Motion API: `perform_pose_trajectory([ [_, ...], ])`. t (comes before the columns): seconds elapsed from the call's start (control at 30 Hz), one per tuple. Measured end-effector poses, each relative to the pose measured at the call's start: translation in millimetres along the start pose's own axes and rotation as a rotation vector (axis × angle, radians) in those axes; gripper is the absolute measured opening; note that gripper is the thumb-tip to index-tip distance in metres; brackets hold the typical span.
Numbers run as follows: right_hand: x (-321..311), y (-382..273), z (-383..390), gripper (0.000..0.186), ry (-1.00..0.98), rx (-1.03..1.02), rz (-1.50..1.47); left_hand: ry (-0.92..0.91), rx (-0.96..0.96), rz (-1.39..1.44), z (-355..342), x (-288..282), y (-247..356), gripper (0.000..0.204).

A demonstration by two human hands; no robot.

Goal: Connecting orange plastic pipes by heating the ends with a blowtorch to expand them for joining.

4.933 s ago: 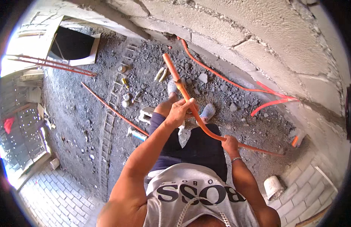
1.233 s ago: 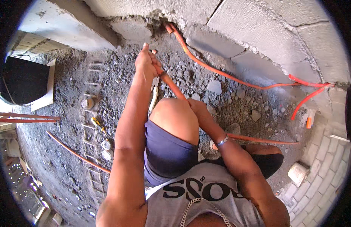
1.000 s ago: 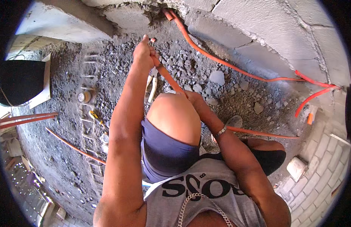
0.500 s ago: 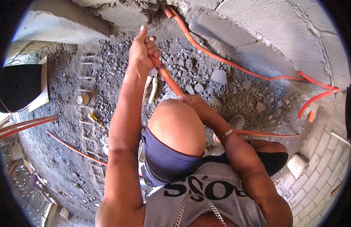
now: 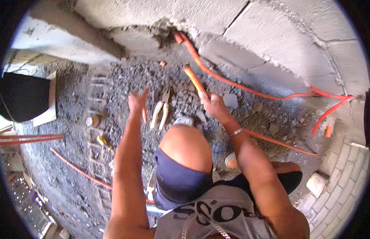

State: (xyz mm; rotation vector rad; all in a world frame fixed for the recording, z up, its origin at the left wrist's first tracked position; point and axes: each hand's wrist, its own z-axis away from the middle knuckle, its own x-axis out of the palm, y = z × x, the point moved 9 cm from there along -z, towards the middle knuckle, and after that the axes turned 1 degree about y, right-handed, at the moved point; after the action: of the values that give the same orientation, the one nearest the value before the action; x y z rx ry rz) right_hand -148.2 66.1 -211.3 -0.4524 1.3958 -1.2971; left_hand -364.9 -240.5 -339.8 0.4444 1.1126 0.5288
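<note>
My right hand is closed round the lower part of an orange flexible conduit, whose free end tilts up and left. My left hand is apart from it, over the gravel to the left, and smeared by motion. A short orange conduit piece shows beside the left hand; whether it is held or falling I cannot tell. Between my hands, pliers with pale handles lie on the gravel just beyond my knee. A small orange offcut lies farther off, near the wall.
A long orange conduit runs along the block wall. At the left are a metal ladder-like frame, a small can, a yellow-handled tool and a black panel. A whitish container stands lower right.
My hands have moved apart. The left hand has left the conduit's far end and dropped leftward; the right hand has lifted its conduit forward. The pliers now show fully.
</note>
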Motion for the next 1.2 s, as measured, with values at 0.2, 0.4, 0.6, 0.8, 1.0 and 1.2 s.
perform_pose_trajectory([
  [0.2, 2.3, 57.6, -58.8, 0.063, -0.109, 0.371, 0.216, -0.468, -0.025, 0.905, 63.3, 118.5, 180.1, 0.07],
  [0.4, -16.0, 47.4, -104.6, 0.062, -0.014, 0.293, 0.256, -0.581, -0.05, 1.295, 30.2, 155.5, 253.5, 0.054],
  [0.6, -2.7, 52.0, -120.1, 0.058, -0.003, 0.272, 0.208, -0.482, -0.079, 1.342, 9.3, 158.3, 250.4, 0.05],
  [0.8, -5.4, 48.4, -124.5, 0.062, -0.039, 0.336, 0.175, -0.42, -0.148, 1.305, 5.5, 150.8, 250.8, 0.062],
  [1.0, -5.8, 45.3, -130.1, 0.064, 0.0, 0.311, 0.173, -0.398, -0.111, 1.412, 0.1, 147.1, 257.2, 0.061],
  [1.2, -10.1, 36.0, -132.3, 0.065, 0.012, 0.346, 0.177, -0.4, -0.118, 1.367, -0.9, 143.5, 262.8, 0.055],
])
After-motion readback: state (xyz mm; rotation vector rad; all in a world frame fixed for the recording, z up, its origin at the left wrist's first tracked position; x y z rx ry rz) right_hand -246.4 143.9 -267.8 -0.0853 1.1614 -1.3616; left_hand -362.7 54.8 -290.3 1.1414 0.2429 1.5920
